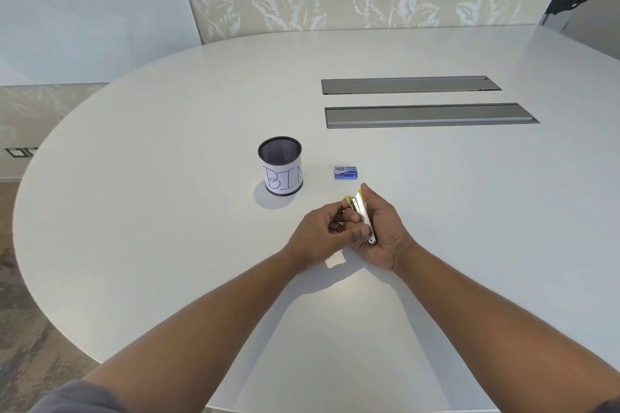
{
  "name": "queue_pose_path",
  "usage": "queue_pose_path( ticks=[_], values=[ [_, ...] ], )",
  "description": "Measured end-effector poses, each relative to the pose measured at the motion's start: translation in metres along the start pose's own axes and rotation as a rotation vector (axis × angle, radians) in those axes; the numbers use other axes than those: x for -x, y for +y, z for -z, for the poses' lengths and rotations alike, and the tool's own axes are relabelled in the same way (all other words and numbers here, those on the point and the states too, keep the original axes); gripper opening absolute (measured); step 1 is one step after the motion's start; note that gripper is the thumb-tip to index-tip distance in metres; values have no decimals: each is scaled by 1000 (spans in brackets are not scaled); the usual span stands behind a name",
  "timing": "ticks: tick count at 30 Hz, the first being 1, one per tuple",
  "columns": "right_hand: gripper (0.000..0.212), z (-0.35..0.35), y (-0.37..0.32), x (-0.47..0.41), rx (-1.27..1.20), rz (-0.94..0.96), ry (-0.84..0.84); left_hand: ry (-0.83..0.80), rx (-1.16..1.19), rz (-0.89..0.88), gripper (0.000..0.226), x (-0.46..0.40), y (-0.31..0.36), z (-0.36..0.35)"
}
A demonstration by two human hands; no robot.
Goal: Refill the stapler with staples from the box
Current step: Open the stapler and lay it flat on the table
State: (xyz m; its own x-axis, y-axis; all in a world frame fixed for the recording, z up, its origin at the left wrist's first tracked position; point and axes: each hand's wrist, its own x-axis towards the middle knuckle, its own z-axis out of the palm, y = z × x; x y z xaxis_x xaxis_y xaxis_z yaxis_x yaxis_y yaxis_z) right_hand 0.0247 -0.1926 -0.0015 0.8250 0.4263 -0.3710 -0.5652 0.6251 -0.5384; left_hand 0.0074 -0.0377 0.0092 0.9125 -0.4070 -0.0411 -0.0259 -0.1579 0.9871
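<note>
A small stapler [361, 215] with yellow trim and a silver metal body lies in the palm of my right hand [382, 231], held just above the white table [167, 211]. My left hand [322, 231] is curled beside it, fingertips pinching at the stapler's near side. A small blue staple box [347, 172] lies closed on the table a short way beyond both hands. Whether the stapler's magazine is open is hidden by my fingers.
A black mesh cup [280, 166] with a paper label reading "BIN" stands left of the box. Two grey recessed cable hatches [429, 115] run across the table further back. The table's curved edge drops off to the left.
</note>
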Motion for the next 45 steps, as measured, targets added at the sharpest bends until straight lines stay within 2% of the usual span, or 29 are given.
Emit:
queue_pose_path(
  ticks=[6,11,16,20,39,45],
  values=[
    [50,-3,-1,2,-13,15,-1,5,-9,-1,30,1,2,0],
    [58,-4,-1,3,-2,14,-11,5,-9,-3,27,2,4,0],
    [52,-5,-1,5,1,35,-1,1,-4,-5,28,1,5,0],
    [56,-5,0,5,-1,36,-3,4,9,-5,27,1,3,0],
    [52,-5,1,8,-29,46,-51,1,28,-20,24,2,1,-1],
    [55,-6,-1,5,38,106,35,18,110,-9,30,-1,-1,0]
  ],
)
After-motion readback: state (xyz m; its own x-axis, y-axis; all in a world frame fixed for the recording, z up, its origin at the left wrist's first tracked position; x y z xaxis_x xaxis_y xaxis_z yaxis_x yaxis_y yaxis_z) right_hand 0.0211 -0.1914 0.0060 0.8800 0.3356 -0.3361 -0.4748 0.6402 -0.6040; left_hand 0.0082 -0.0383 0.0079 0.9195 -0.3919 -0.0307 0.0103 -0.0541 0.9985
